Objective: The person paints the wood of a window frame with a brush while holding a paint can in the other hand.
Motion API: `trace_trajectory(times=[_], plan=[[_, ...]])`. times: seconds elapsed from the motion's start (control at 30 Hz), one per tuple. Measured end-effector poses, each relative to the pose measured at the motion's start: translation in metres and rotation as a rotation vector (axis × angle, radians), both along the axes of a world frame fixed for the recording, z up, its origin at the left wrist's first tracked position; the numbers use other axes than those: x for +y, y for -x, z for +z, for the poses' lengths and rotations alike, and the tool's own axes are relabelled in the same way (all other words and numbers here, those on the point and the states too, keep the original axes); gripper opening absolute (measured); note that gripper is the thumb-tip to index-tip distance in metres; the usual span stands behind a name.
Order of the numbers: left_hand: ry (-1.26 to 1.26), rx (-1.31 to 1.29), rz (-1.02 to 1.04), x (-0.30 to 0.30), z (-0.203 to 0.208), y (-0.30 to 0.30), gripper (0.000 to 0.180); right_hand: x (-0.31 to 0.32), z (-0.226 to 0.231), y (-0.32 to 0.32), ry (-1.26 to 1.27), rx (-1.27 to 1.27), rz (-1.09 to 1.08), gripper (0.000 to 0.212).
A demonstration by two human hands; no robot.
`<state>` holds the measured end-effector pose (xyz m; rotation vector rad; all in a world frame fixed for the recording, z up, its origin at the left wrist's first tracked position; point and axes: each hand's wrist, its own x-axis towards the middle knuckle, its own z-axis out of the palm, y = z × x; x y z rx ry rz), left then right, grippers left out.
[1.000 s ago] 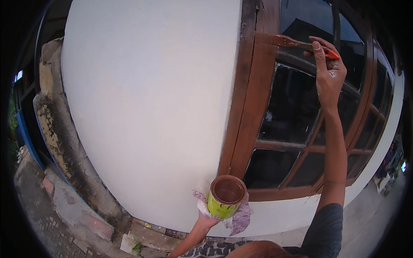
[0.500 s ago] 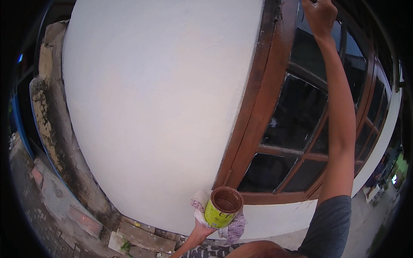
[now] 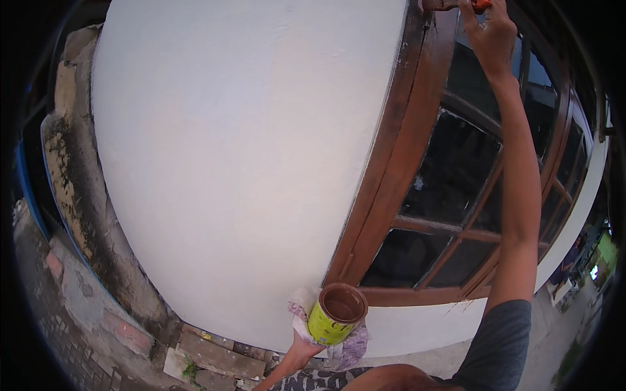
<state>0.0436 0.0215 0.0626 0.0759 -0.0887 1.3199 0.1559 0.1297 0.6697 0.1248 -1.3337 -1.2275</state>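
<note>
Head view, as I follow it from my distant seat, puts the paintbrush (image 3: 442, 4) at the very top, partly cut off by the upper edge. Its brown bristle end points left out of the grip, over the upper part of the window frame (image 3: 412, 150); I cannot tell how firmly it presses there. Its orange handle (image 3: 481, 4) sits among the fingers of my right hand (image 3: 491, 32), which pinches it, though the fingertips are partly out of sight. Well below, near the bottom of the frame, the yellow-green paint can (image 3: 329, 326) stands nearly upright, its mouth facing up toward me, with brown paint coating the inside. My left hand (image 3: 305, 348) is under and beside it, gripping it from below through a pale patterned cloth (image 3: 355, 344) that hangs out on both sides; most of those fingers are hidden. Dark glass panes (image 3: 450, 173) fill the brown frame behind my raised right forearm (image 3: 521, 176), which runs down to a grey sleeve (image 3: 502, 339). Left of the frame spreads a white wall (image 3: 241, 163), and beyond that stands a stained, weathered concrete post (image 3: 68, 169).
</note>
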Motion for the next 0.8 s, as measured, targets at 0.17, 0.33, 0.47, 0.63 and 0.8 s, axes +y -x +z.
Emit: trace_trajectory(times=[0.17,0.33,0.47,0.63,0.8], plan=[[0.018,0.017,0.004,0.001,-0.005,-0.001,0.061,-0.004,0.035,0.003,-0.041,0.031,-0.047,0.009],[0.043,0.023,0.032,0.001,-0.013,-0.001,0.062,0.007,0.015,0.002,-0.01,-0.109,-0.201,0.007],[0.008,0.12,0.122,-0.007,0.0,0.0,0.06,0.01,-0.009,-0.024,0.045,-0.357,-0.398,0.019],[-0.111,0.542,0.336,-0.005,-0.007,-0.005,0.055,-0.027,0.022,-0.015,0.024,-0.245,-0.252,0.012],[-0.038,0.107,0.137,0.0,-0.011,-0.003,0.05,-0.004,0.043,-0.006,0.045,-0.183,-0.248,0.009]])
